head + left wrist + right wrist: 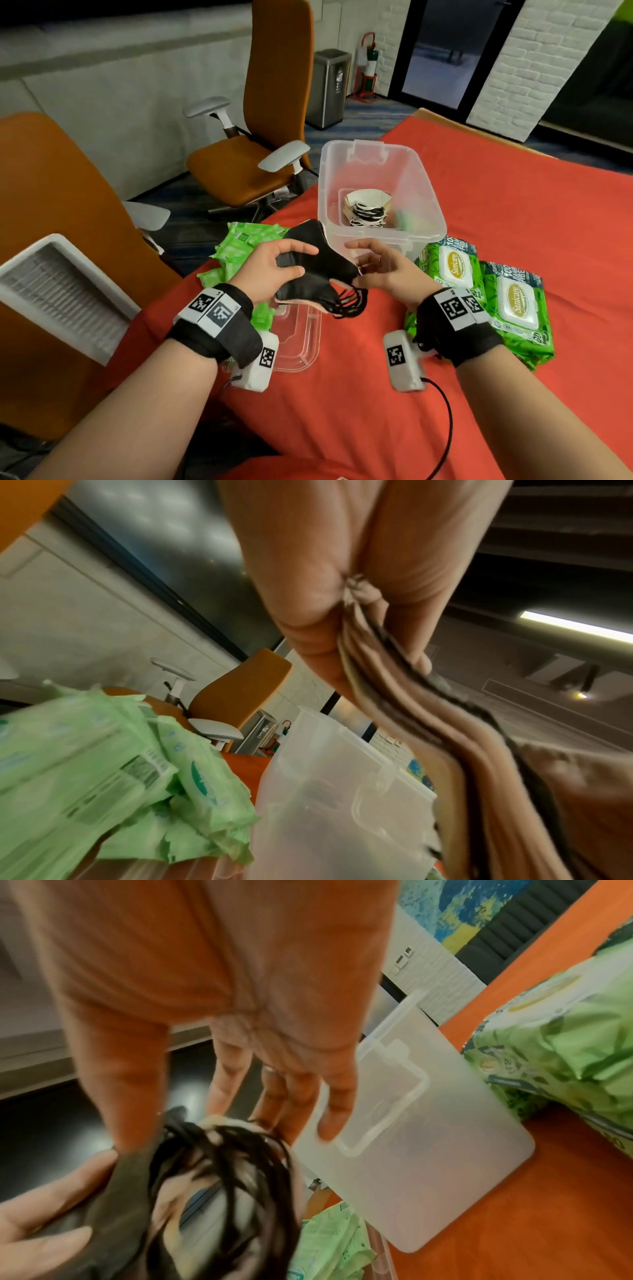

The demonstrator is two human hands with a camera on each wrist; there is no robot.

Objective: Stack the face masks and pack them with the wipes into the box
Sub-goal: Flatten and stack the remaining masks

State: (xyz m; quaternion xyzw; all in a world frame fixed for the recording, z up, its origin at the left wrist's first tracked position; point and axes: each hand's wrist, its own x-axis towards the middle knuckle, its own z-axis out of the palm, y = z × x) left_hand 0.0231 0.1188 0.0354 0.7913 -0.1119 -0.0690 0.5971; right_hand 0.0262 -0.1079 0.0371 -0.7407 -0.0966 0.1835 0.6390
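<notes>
Under both hands, red tablecloth (496, 212) spread across the table. Just beyond the fingertips, clear plastic box (376, 192), open on top, a stack of white-lined masks (368, 209) already lying inside. Below the left wrist, clear lid (301, 335) flat on the cloth. To the outside of the right hand (383, 270), large green wipe packs (486, 291) with white flip lids, stacked; to the outside of the left hand (274, 267), thinner pale-green packets (239, 246) in a loose pile.

Between the hands, held above the cloth: a stack of black face masks (315, 274) with pinkish linings, ear loops dangling at the near end. Left hand grasps the stack, thumb on top, fingers curled beneath. Right hand mostly spread, fingers relaxed, tips touching the stack's right corner; whether it pinches anything I cannot tell.

Left wrist view alone shows the layered mask edges (411, 723) clamped between thumb and fingers, box wall (342, 804) below. Right wrist view alone shows the tangled black ear loops (219, 1177), right fingers (291, 1102) extended just above them, and the left thumb pressing the black fabric.
</notes>
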